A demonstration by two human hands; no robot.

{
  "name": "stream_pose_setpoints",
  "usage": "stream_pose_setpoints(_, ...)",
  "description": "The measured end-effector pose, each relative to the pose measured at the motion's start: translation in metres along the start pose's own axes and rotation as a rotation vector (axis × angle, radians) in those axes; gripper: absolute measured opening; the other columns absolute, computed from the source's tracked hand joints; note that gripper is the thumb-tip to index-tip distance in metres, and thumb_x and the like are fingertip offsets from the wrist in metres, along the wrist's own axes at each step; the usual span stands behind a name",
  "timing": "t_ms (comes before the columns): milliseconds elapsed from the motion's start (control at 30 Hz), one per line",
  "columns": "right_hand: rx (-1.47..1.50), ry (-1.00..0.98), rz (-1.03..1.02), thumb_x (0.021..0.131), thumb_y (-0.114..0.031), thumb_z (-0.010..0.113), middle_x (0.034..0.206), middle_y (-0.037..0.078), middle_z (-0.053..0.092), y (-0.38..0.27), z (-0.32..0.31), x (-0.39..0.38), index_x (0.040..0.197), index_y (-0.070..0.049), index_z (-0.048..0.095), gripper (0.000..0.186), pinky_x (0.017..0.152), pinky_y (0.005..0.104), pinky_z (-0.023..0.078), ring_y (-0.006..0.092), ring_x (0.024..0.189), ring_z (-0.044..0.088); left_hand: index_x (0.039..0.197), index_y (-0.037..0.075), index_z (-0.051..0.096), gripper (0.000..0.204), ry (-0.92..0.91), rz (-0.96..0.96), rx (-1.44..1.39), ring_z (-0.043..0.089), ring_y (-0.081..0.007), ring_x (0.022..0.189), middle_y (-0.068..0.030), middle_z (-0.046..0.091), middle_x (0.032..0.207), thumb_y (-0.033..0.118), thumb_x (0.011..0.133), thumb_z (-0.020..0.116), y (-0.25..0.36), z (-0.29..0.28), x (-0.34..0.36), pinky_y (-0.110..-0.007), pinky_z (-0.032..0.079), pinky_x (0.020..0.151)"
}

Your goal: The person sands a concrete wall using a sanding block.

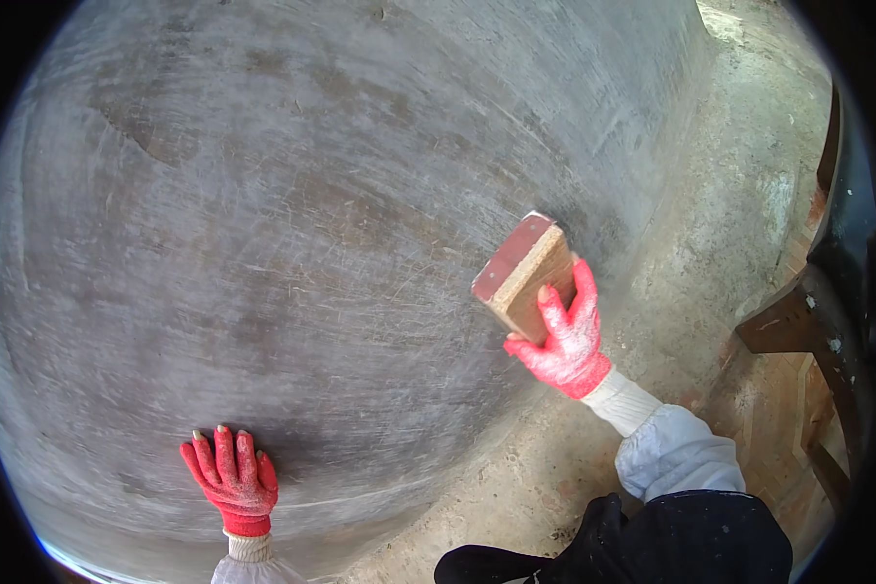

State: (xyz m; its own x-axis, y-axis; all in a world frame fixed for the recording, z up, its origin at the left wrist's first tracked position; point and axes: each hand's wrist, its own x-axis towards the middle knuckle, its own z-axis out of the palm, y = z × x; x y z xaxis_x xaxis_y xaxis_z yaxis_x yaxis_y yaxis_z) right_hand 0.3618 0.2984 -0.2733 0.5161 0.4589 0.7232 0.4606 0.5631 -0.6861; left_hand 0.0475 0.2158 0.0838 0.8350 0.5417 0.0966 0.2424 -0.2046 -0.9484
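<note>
A large rounded grey surface (292,253), scuffed with fine scratches and darker patches, fills most of the view. My right hand (565,336), in a red glove dusted with white powder, grips a wooden sanding block (537,282) with a reddish-brown sheet along one side. The block is at the right part of the curved surface, tilted; whether its hidden side touches cannot be made out. At the lower left, my left hand (232,479) in a matching red glove lies flat against the grey surface, fingers spread, holding nothing. Bare fingertips poke out of both gloves.
A rough, pale concrete ledge (691,243) curves round the base of the grey form on the right. Beyond it stand dark metal parts (798,326), including a brown angled bracket, above a brownish floor (769,409). My dark-clothed legs (691,540) show at the bottom.
</note>
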Motion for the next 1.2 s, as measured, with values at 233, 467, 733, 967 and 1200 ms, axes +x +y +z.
stream_pose_setpoints(233,0.040,0.357,0.963,0.070,-0.023,0.086,0.150,0.030,0.020,0.054,0.001,0.000,0.155,-0.019,0.027,0.105,0.102,0.0429,0.045,0.0464,0.128,0.042,0.132,0.003,0.052,0.044,0.008,-0.004,0.013,0.035,-0.0490,0.137,-0.0194,0.046,0.145,0.015,0.089,0.053,0.001,0.000,0.000,-0.068,0.027,0.112)
stream_pose_setpoints(467,0.058,-0.075,-0.119,0.054,-0.030,0.093,0.142,0.020,0.035,-0.052,0.010,0.021,0.125,-0.032,0.063,0.077,0.093,0.0537,0.046,0.0450,0.118,0.047,0.128,0.002,0.054,0.042,0.016,-0.004,-0.008,0.036,-0.0494,0.137,-0.0194,0.047,0.143,0.014,0.088,0.054,0.002,0.001,0.006,-0.068,0.028,0.111)
stream_pose_setpoints(733,-0.124,0.161,0.335,0.067,-0.016,0.089,0.148,0.025,0.025,0.003,-0.002,0.062,0.153,-0.015,0.033,0.102,0.103,0.0455,0.044,0.0432,0.129,0.043,0.130,0.003,0.054,0.041,0.001,-0.019,0.024,0.037,-0.0492,0.136,-0.0194,0.047,0.143,0.016,0.091,0.052,0.001,-0.004,0.000,-0.068,0.029,0.111)
stream_pose_setpoints(967,0.102,0.265,0.848,0.077,-0.018,0.082,0.152,0.022,0.020,0.022,0.001,0.007,0.156,-0.026,0.026,0.097,0.092,0.0461,0.054,0.0430,0.122,0.051,0.129,0.003,0.054,0.041,0.022,-0.017,0.014,0.037,-0.0490,0.136,-0.0185,0.048,0.143,0.015,0.090,0.054,0.002,-0.001,0.004,-0.068,0.029,0.111)
stream_pose_setpoints(1200,0.105,-0.179,-0.243,0.052,-0.033,0.092,0.128,0.014,0.047,-0.026,0.006,-0.023,0.114,-0.039,0.069,0.066,0.081,0.0539,0.048,0.0405,0.106,0.054,0.130,0.004,0.053,0.041,0.007,-0.015,-0.004,0.037,-0.0490,0.136,-0.0187,0.048,0.143,0.016,0.091,0.052,0.003,0.001,0.008,-0.068,0.028,0.111)
